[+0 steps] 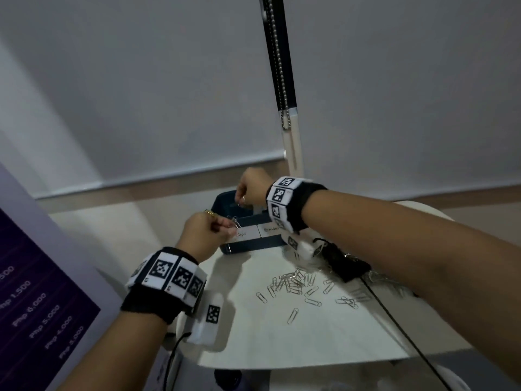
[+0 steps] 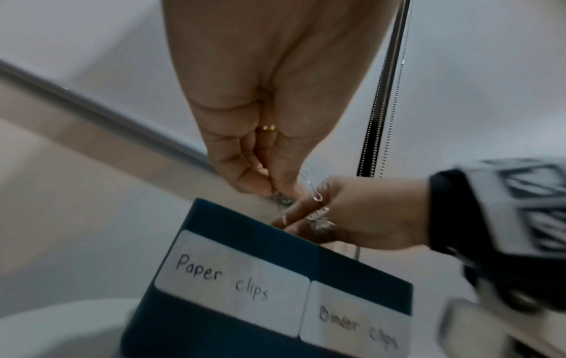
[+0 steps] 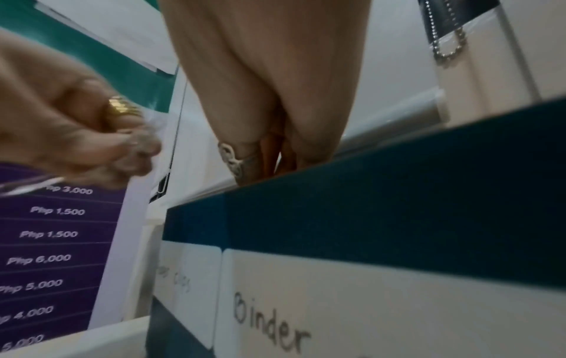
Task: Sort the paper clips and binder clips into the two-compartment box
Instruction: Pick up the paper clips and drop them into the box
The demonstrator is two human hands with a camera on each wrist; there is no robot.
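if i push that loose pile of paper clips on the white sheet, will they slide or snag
The paper clips look thin, so probably light and easy to slide. Several overlap, so some may hook together and drag. The white sheet may shift with them.

Office/shop: price board, blinds

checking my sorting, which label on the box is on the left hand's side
The "Paper clips" label, on the box's left half below the left hand; the "Binder clips" label sits right of it.
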